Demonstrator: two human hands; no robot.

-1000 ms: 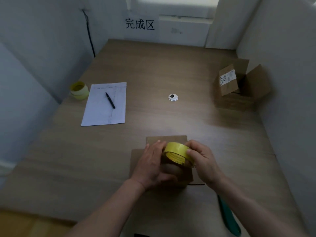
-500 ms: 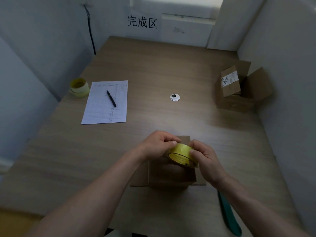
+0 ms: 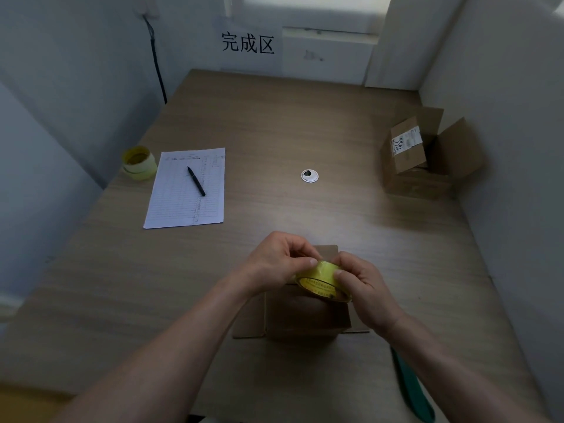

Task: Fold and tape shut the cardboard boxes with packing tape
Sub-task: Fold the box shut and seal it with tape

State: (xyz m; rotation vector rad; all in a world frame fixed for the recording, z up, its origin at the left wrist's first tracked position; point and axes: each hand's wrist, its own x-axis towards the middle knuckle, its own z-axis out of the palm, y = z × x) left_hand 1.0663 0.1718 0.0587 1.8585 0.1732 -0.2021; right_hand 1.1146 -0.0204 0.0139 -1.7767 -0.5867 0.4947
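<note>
Both hands meet over a small brown cardboard box [image 3: 306, 315] on a wood-grain table [image 3: 274, 123]. The right hand [image 3: 363, 288] grips a yellow roll of packing tape [image 3: 320, 280], fingers curled round its rim, just above the box top. The left hand [image 3: 276, 261] pinches at the roll's upper edge, thumb and fingertips pressed together on the tape. Beyond the fingers lie a lined white sheet of paper [image 3: 186, 190] with a black pen [image 3: 196, 180], a second yellow tape roll [image 3: 139, 163] and an open cardboard box with a white label [image 3: 427, 157].
</note>
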